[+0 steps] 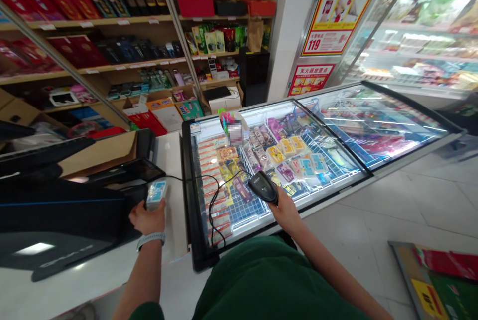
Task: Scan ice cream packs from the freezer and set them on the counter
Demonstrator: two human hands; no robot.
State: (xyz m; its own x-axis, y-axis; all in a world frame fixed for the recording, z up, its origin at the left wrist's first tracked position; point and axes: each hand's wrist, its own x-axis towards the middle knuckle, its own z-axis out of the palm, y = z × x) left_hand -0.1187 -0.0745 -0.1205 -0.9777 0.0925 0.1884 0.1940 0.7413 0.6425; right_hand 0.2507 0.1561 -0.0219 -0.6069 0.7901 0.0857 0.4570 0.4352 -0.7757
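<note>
My left hand (148,216) is closed around a small pale blue and white pack (156,192) above the white counter, beside the dark checkout machine. In my right hand (287,210) is a black barcode scanner (263,186), held over the glass-topped freezer. Its black cable (211,205) loops across the glass toward the counter. Near the scanner are several small packs: yellow ones (275,154), a purple one (286,172) and blue ones (306,166). Whether these packs lie on the glass or under it, I cannot tell.
The dark checkout machine (67,230) stands on the white counter (174,160) at left. The chest freezer's black frame (186,195) borders the counter. Shelves (100,22) with bottles and boxes line the back. At lower right, a display with red and green packages (448,270) stands on the tiled floor.
</note>
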